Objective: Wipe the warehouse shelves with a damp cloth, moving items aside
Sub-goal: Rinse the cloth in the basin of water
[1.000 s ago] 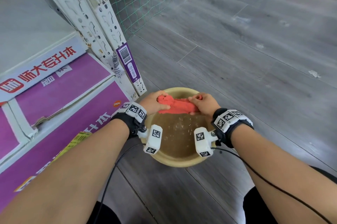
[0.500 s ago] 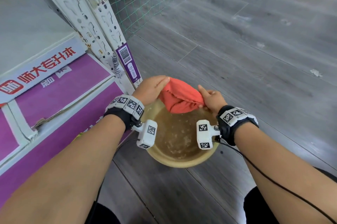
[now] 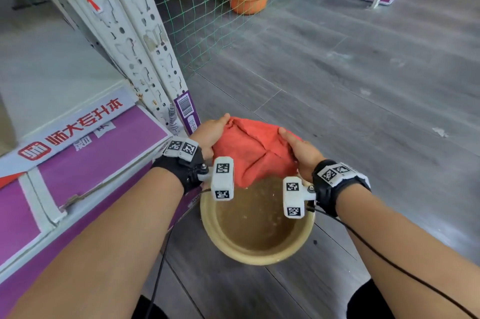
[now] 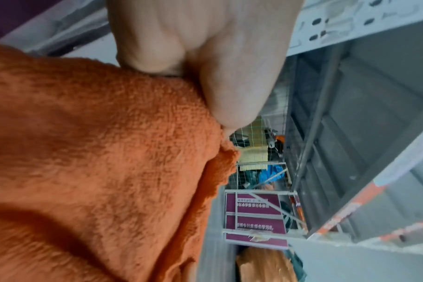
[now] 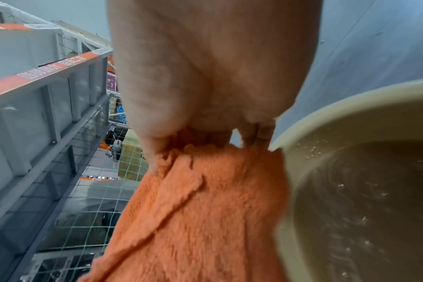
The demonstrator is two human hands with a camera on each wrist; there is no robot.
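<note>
Cloth [image 3: 253, 152], orange and crumpled a second ago in the tan basin [image 3: 213, 225], is now lifted clear of the murky water and spread above the basin's far rim. The left hand [image 3: 211, 134] and right hand [image 3: 302, 153] each pinch an upper corner; its terry surface hangs creased between them.

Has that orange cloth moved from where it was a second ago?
Yes. The orange cloth was bunched low in the tan basin; now both hands hold it spread out above the murky water, raised over the basin's far rim.
</note>
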